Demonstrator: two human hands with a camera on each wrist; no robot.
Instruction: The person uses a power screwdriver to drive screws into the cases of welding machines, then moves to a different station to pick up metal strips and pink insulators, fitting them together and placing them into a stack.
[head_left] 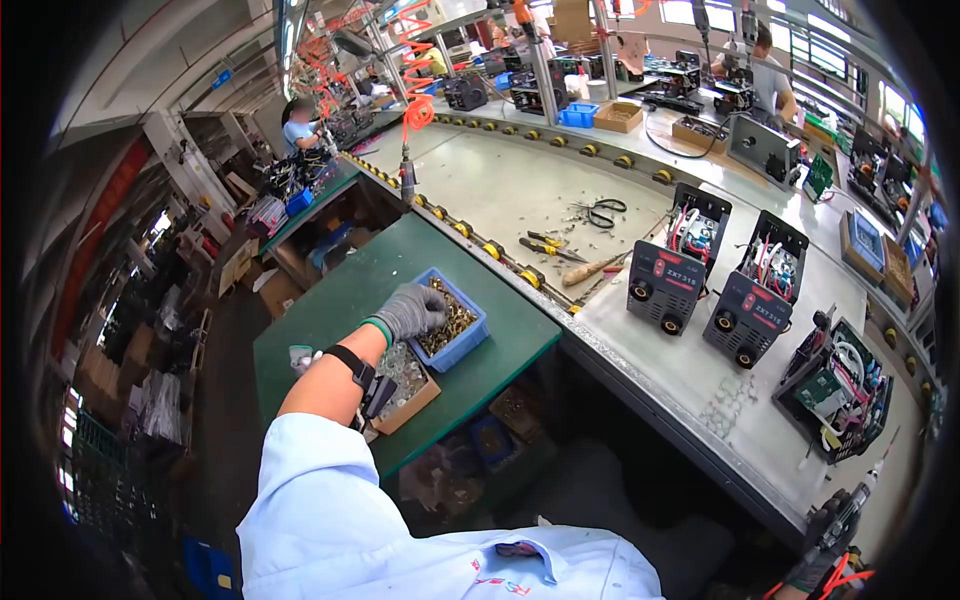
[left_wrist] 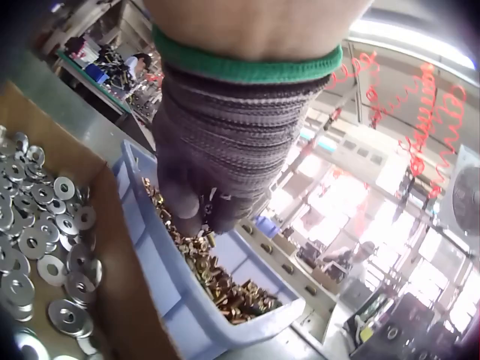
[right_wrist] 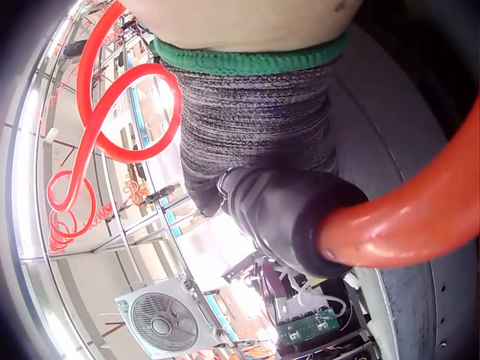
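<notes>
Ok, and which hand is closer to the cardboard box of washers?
Left. The left hand is at the blue bin beside that box; the right hand is far off on the person's right, gripping a tool.

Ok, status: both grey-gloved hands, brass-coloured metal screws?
Left hand at screws in blue plastic bin, hold unclear. Right hand gripping orange-hosed silver tool. Nothing visibly blocking.

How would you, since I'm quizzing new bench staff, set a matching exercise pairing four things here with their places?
1. Left hand
2. Right hand
3. Washers
4. Scissors

A. in the cardboard box
B. on the pale worktop
C. around a tool
D. at the brass-coloured hardware in the blue bin

Pairs: 1-D; 2-C; 3-A; 4-B.
</notes>
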